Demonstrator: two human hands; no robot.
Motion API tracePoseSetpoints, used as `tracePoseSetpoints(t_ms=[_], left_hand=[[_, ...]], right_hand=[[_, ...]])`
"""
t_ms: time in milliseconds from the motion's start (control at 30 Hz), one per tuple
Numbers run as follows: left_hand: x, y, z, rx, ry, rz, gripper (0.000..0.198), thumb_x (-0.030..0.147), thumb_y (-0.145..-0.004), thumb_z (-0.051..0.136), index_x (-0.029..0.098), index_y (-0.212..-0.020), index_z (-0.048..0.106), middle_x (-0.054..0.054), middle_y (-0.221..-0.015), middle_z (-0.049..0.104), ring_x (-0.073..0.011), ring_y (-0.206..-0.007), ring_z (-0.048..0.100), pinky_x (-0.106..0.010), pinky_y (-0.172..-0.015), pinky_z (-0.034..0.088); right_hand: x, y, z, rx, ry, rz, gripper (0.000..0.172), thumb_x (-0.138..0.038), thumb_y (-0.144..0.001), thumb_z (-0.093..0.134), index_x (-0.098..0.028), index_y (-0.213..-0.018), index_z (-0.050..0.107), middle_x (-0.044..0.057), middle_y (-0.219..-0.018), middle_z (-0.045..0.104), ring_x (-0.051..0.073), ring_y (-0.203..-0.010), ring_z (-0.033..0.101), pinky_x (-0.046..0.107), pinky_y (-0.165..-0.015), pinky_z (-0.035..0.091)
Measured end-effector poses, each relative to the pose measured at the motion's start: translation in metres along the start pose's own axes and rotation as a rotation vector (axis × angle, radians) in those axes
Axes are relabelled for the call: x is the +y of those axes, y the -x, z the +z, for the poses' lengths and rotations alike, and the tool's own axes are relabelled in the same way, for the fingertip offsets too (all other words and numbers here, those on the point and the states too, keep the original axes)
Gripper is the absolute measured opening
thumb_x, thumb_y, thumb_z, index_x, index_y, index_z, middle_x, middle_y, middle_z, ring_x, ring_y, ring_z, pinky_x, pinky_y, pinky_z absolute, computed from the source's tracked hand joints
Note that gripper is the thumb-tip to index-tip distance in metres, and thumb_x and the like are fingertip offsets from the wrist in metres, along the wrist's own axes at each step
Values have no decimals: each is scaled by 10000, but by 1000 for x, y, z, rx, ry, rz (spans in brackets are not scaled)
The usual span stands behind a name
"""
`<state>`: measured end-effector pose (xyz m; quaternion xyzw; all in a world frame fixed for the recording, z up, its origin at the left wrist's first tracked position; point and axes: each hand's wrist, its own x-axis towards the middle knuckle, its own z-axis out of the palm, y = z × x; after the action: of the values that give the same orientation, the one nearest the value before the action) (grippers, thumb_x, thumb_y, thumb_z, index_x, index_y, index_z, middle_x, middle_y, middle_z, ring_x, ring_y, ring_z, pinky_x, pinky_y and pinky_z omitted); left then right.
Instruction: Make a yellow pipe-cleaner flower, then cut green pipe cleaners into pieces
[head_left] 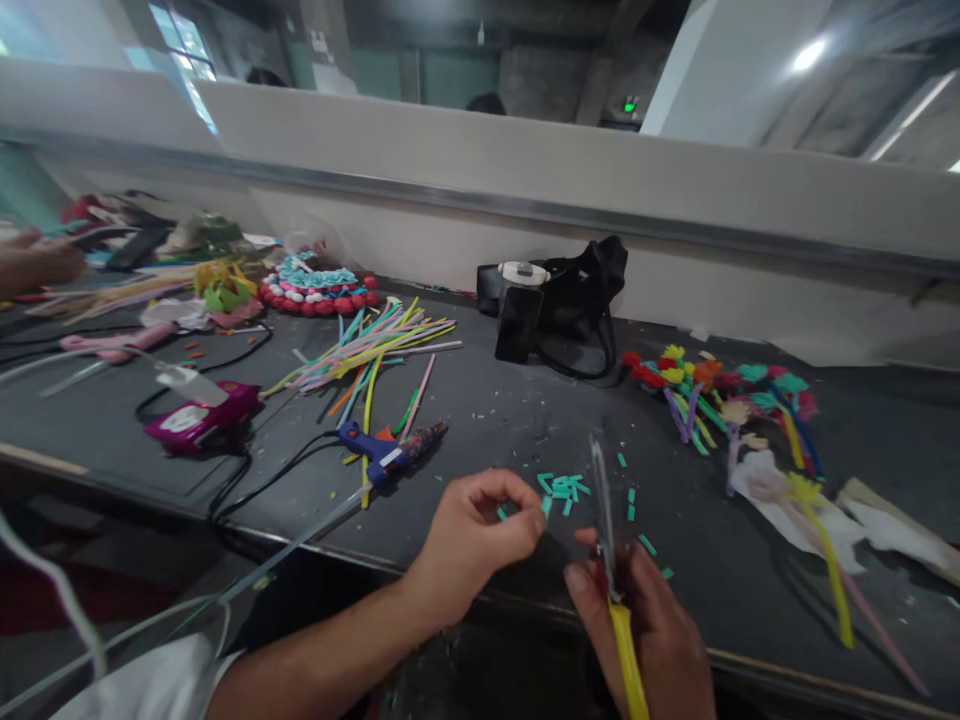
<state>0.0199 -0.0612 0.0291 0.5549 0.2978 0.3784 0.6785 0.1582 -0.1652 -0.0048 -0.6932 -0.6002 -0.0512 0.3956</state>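
My left hand point(480, 530) is closed in a pinch above the table's front edge, with a short teal strip point(546, 505) showing at its fingertips. My right hand point(649, 620) grips a pair of scissors point(606, 530) with yellow handles, blades pointing up and away from me. The blades look almost together. Between and beyond the hands lies a small pile of cut teal pieces point(562, 487). A few more teal bits point(631, 505) are scattered to the right of the blades.
A blue glue gun point(386, 455) lies left, near fuzzy coloured stems point(375, 345) and a purple power strip point(202, 415). A black bag point(577, 300) with a phone point(519, 325) stands at the back. Colourful fuzzy flowers point(705, 375) lie right. Another person's hand point(37, 262) is far left.
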Motion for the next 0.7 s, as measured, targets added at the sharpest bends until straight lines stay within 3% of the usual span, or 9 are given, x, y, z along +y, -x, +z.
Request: tracePoseSetpoints(t_ms=[100,200,433,600,700], left_hand=[[2,-2,-2,70,326,-50,78,201,-686,659,159,-647,605,8,-625,565,-121,-655,501,-252,-673,390],[0,-2,0,112,453,-60,66,197,-693,679,159,-669,631,-1,-654,598,-119,-665,518,-253,-699,402],[-1,1,1,131,526,-84,102,211,-678,726,160,-674,638,-9,-704,619,-117,-681,534,-249,-701,407],[-5,-1,0,118,515,-75,99,201,-680,725,157,-684,637,5,-681,607,-105,-676,523,-241,-699,401],[-5,-1,0,115,511,-70,99,204,-685,722,158,-680,634,8,-676,606,-103,-676,519,-237,-696,400]], right_hand=[[2,7,6,-2,17,-49,286,-419,-878,556,-166,-1007,591,17,-743,718,124,-574,694,161,-535,536],[3,11,11,-5,76,-121,294,-417,-878,552,-163,-1020,593,37,-799,725,133,-629,708,172,-569,549],[2,10,13,-52,94,-156,266,-408,-887,535,-183,-1017,593,11,-754,721,123,-605,703,159,-529,535],[1,16,16,-53,111,-49,280,-427,-918,473,-192,-1013,592,23,-765,721,145,-641,705,204,-567,538],[4,18,16,-56,114,-104,287,-435,-906,499,-190,-1017,598,13,-774,726,140,-640,707,198,-562,532]])
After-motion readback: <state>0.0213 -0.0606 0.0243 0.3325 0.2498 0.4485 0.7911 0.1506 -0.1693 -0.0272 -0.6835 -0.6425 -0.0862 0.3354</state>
